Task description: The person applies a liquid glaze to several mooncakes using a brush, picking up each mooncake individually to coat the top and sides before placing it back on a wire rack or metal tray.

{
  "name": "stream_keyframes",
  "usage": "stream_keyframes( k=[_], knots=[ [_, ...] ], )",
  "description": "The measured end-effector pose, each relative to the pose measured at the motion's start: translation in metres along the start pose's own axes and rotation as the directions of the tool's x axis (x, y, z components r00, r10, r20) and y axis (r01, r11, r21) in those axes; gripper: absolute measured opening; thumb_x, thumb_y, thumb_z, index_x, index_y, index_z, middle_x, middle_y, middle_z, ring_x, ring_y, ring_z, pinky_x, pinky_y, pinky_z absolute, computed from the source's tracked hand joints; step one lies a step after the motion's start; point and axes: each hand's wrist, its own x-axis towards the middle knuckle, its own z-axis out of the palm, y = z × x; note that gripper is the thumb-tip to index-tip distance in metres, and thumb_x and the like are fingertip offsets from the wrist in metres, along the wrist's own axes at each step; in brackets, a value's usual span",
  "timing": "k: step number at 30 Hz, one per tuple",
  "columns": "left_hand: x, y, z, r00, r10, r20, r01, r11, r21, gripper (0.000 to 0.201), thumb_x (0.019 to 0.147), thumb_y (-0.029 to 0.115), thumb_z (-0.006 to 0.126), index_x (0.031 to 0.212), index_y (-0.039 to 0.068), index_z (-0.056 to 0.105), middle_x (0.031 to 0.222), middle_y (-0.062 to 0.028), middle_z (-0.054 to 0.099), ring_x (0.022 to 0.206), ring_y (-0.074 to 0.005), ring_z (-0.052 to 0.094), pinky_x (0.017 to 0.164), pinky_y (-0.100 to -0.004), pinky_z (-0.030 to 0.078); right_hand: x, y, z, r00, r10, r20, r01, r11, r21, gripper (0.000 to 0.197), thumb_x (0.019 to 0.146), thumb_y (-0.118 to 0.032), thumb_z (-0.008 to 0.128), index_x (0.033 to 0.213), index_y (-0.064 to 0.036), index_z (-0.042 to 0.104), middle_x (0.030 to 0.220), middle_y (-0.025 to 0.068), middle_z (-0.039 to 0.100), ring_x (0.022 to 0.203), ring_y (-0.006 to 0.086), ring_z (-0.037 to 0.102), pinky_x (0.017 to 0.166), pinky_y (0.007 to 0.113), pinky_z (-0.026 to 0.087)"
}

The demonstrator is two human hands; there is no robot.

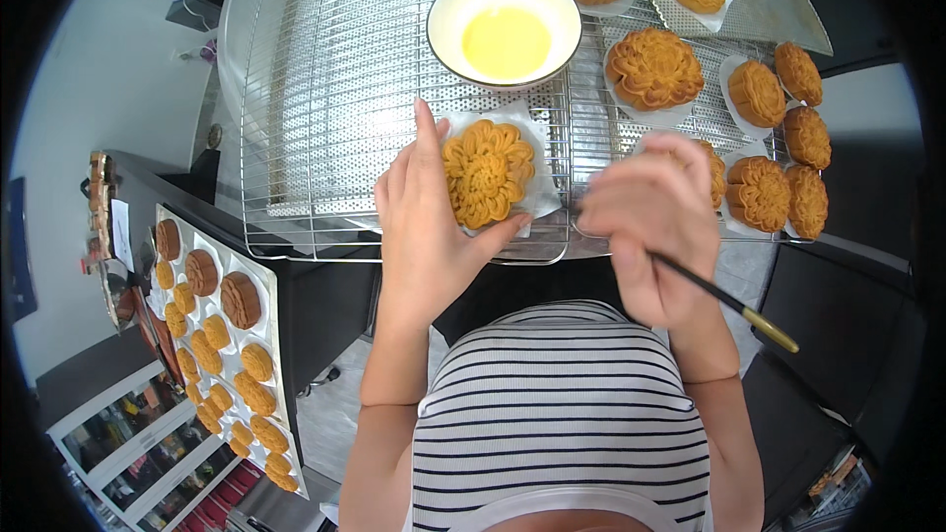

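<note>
A golden flower-patterned mooncake (490,173) lies on white paper (540,199) at the near edge of the wire rack. My left hand (424,212) cups its left side, the thumb along the near edge and the index finger stretched out. In my right hand (655,227), smeared by motion, is a slim dark stick with a gold end (771,331), probably a brush; its other end is hidden. This hand is to the right of the mooncake, apart from it. Beyond the mooncake stands a white dark-rimmed bowl (445,32) with yellow liquid, like beaten egg, in it.
More mooncakes on papers sit at the right, among them a large one (654,69) and several smaller ones (757,193). The wire rack (325,108) rests over a perforated metal tray. At lower left, a tray (286,404) holds many mooncakes, some dark brown.
</note>
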Motion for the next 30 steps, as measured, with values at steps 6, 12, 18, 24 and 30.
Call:
stream_keyframes(
  k=[6, 12, 18, 24, 30],
  knots=[
    [0.005, 0.006, 0.005, 1.000, 0.017, -0.021, -0.018, 0.999, -0.039, 0.129, 0.061, 0.026, 0.093, 0.157, -0.006, 0.012, 0.134, -0.0192, 0.058, 0.118, -0.0364, 0.056, 0.104, -0.0483, 0.036, 0.003, 0.006, -0.005, 0.998, 0.067, -0.022, -0.064, 0.991, 0.122, 0.004, 0.086, -0.011, 0.069, 0.087, -0.0076, 0.070, 0.086, 0.0033, 0.070, 0.088, 0.0234, 0.066, 0.097, 0.048, 0.042],
    [0.002, 0.007, 0.008, 0.997, 0.061, -0.056, -0.064, 0.996, -0.054, 0.126, 0.064, 0.023, 0.092, 0.156, -0.007, 0.013, 0.126, -0.0182, 0.060, 0.113, -0.0351, 0.057, 0.100, -0.0458, 0.042, 0.008, 0.029, -0.002, 0.969, 0.075, -0.237, -0.081, 0.997, -0.014, 0.013, 0.090, -0.008, 0.065, 0.080, -0.0018, 0.070, 0.084, 0.0059, 0.070, 0.082, 0.0260, 0.063, 0.089, 0.043, 0.045],
    [0.002, 0.007, 0.005, 0.997, 0.071, -0.042, -0.074, 0.994, -0.082, 0.126, 0.063, 0.016, 0.091, 0.158, -0.005, 0.011, 0.121, -0.0184, 0.062, 0.110, -0.0326, 0.061, 0.098, -0.0416, 0.047, -0.001, 0.032, -0.006, 0.943, 0.123, -0.310, -0.172, 0.975, -0.137, 0.021, 0.097, -0.009, 0.058, 0.081, -0.0003, 0.070, 0.081, 0.0067, 0.068, 0.083, 0.0259, 0.064, 0.087, 0.038, 0.045],
    [0.002, 0.001, -0.005, 0.999, -0.048, 0.004, 0.046, 0.942, -0.333, 0.125, 0.065, 0.014, 0.089, 0.160, 0.001, 0.008, 0.119, -0.0169, 0.061, 0.110, -0.0262, 0.063, 0.098, -0.0373, 0.049, -0.023, 0.022, -0.042, 0.765, 0.495, -0.412, -0.320, 0.847, 0.424, 0.031, 0.107, -0.015, 0.047, 0.093, 0.0052, 0.066, 0.093, 0.0091, 0.067, 0.080, 0.0158, 0.066, 0.081, 0.030, 0.049],
    [0.001, 0.001, -0.021, 0.981, -0.172, 0.093, 0.189, 0.702, -0.687, 0.132, 0.062, 0.013, 0.090, 0.161, 0.005, 0.003, 0.122, -0.0168, 0.059, 0.112, -0.0271, 0.063, 0.100, -0.0377, 0.049, -0.040, 0.023, -0.055, 0.711, 0.552, -0.437, -0.311, 0.803, 0.508, 0.032, 0.108, -0.016, 0.045, 0.097, 0.0065, 0.065, 0.095, 0.0099, 0.065, 0.082, 0.0179, 0.067, 0.082, 0.029, 0.051]
  ],
)
